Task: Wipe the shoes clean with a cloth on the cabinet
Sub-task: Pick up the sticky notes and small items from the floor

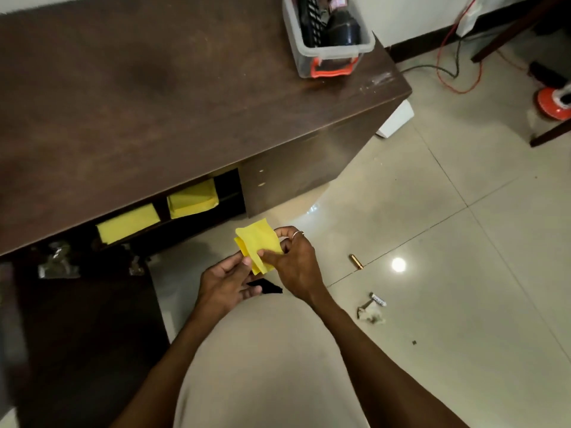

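Both hands up in front of the torso, over the floor, just off the cabinet's front edge.

Left hand [228, 282]: palm up, fingers curled, thumb and fingertips meeting on the lower-left edge of the yellow cloth [258, 245]. Looks like a pinch.

Right hand [296, 267]: back to camera, thumb pressed on the cloth's lower-right part, fingers curled behind it, gripping it. Ring on one finger.

The cloth is folded or crumpled in layers, held between the two hands and sticking up and away from them. It's in the air, not touching the cabinet.

A small black shape [268, 287] sits just below the hands; can't tell what it is.

Open shelf under the cabinet top holds two more yellow cloths [191, 199], side by side.

Cabinet [154, 97]: dark brown top.

Clear plastic bin [327, 54] with an orange latch sits at the top's far right corner. There's a black shoe [343, 29] inside it, well apart from the hands and the cloth.

Tiled floor to the right: a brass-coloured cylinder [357, 261], a white tube [378, 299], and an orange cable [457, 57] farther back.
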